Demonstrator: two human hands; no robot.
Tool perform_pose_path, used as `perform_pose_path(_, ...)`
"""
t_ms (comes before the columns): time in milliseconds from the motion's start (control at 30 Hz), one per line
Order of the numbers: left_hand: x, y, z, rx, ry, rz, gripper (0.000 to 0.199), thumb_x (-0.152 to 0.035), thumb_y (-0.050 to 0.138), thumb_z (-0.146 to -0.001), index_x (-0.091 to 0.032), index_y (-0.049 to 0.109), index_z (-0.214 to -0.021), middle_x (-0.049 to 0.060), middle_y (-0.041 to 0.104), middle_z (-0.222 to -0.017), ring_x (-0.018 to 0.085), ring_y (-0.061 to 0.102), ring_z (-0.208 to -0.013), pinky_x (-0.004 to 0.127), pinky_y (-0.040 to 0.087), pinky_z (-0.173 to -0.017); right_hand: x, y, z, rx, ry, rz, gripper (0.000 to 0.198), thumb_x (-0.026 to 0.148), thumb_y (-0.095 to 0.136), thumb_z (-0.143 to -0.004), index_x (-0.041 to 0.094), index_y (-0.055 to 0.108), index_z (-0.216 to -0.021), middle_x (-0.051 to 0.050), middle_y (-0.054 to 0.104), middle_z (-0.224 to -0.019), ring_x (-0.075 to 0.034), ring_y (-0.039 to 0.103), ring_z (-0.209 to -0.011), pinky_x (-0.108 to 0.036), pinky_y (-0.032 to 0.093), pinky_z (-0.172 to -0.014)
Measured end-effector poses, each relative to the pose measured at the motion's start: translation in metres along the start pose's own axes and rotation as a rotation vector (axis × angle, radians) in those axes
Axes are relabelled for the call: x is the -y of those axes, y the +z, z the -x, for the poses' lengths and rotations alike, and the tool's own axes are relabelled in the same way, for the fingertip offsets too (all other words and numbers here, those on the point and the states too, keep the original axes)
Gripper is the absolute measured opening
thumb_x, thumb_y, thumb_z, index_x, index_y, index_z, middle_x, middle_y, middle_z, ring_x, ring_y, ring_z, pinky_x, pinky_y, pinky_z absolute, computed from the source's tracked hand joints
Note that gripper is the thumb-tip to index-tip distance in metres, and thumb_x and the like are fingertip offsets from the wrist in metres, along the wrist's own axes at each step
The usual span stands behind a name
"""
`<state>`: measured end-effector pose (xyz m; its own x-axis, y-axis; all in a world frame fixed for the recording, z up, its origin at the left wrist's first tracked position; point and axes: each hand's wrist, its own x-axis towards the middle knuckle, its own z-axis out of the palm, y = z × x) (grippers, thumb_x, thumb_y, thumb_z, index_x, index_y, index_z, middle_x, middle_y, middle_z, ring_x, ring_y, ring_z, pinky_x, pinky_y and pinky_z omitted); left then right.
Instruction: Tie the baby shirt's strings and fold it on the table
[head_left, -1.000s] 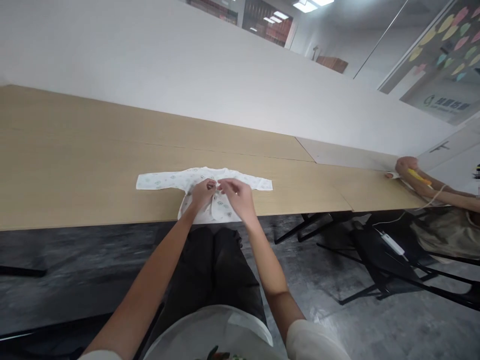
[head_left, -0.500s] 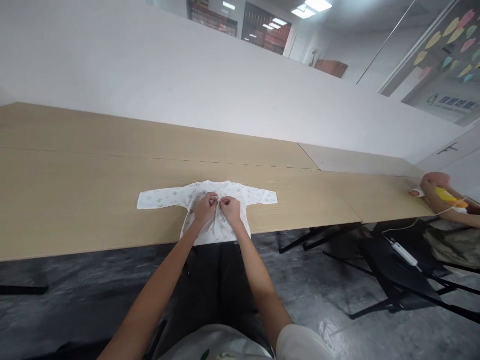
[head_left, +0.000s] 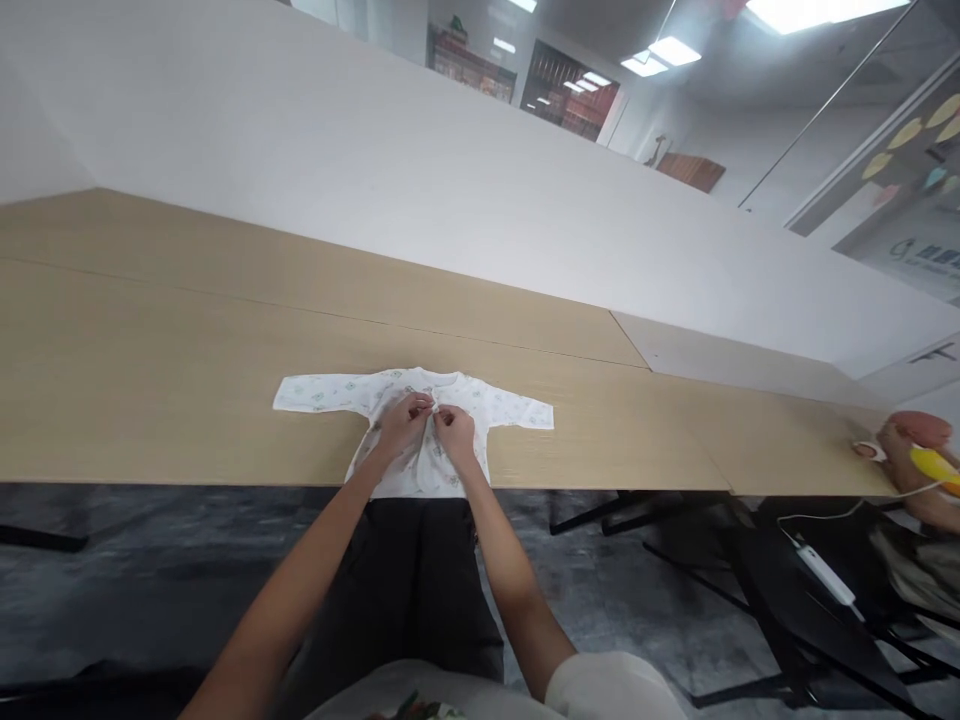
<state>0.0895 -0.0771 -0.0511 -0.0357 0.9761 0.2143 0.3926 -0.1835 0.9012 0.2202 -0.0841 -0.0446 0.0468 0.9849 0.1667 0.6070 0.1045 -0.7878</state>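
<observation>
A small white baby shirt [head_left: 330, 393] with a faint print lies spread on the table, collar toward the wall and both long sleeves stretched out sideways. Its lower hem reaches the table's front edge. My left hand [head_left: 405, 422] pinches the shirt's front opening just below the collar. Close beside it, my right hand [head_left: 454, 432] is closed on the other side of that opening, the fingertips of both almost meeting. The bit of cloth or fastener between the fingers is too small to make out.
The long wooden table [head_left: 187, 340] runs along a white wall [head_left: 390, 200]. At the far right sits another person, arm [head_left: 911, 465] on the table by a yellow item. Below are black folding chairs [head_left: 780, 580] and a white power strip [head_left: 825, 575].
My head view has tilted and shifted slightly. Both hands stay pinched at the shirt's front, with the fingertips now a little closer together. The shirt lies in the same place.
</observation>
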Motion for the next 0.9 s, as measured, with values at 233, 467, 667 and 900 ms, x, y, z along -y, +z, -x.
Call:
perform_pose_path(233, -0.005, 0.000, 0.000, 0.000, -0.048, 0.038, 0.020, -0.034, 0.056, -0.077, -0.021, 0.061, -0.091, 0.006, 0.071, -0.098, 0.020, 0.065, -0.093, 0.033, 0.051, -0.085, -0.005, 0.001, 0.000, -0.059, 0.039, -0.108, 0.014, 0.017, 0.062, -0.079, 0.019, 0.070, -0.090, -0.003, 0.075, -0.083, -0.016, 0.069, -0.074, -0.024, 0.053, -0.073)
perform_pose_path(467, -0.002, 0.003, 0.002, -0.034, -0.041, -0.005, 0.025, -0.036, 0.055, -0.078, -0.021, 0.063, -0.097, 0.005, 0.072, -0.096, 0.021, 0.067, -0.091, 0.033, 0.051, -0.083, -0.005, 0.000, 0.002, -0.072, 0.031, -0.102, 0.012, 0.018, 0.062, -0.079, 0.019, 0.072, -0.086, -0.003, 0.075, -0.083, -0.016, 0.069, -0.074, -0.025, 0.054, -0.074)
perform_pose_path(667, 0.001, 0.004, 0.002, -0.019, -0.028, 0.001, 0.029, -0.039, 0.057, -0.079, -0.022, 0.062, -0.101, 0.005, 0.072, -0.097, 0.020, 0.067, -0.090, 0.033, 0.051, -0.081, -0.007, 0.002, 0.002, -0.080, 0.002, -0.104, 0.014, 0.018, 0.063, -0.080, 0.017, 0.075, -0.088, -0.006, 0.076, -0.088, -0.016, 0.069, -0.075, -0.025, 0.054, -0.076)
perform_pose_path(900, 0.004, 0.006, -0.003, -0.030, -0.044, 0.123, 0.024, -0.040, 0.061, -0.072, -0.022, 0.057, -0.088, 0.003, 0.069, -0.086, 0.020, 0.066, -0.082, 0.032, 0.049, -0.075, -0.009, 0.003, 0.002, -0.050, 0.023, -0.097, 0.014, 0.019, 0.064, -0.082, 0.019, 0.077, -0.085, -0.005, 0.078, -0.086, -0.017, 0.071, -0.077, -0.024, 0.052, -0.076)
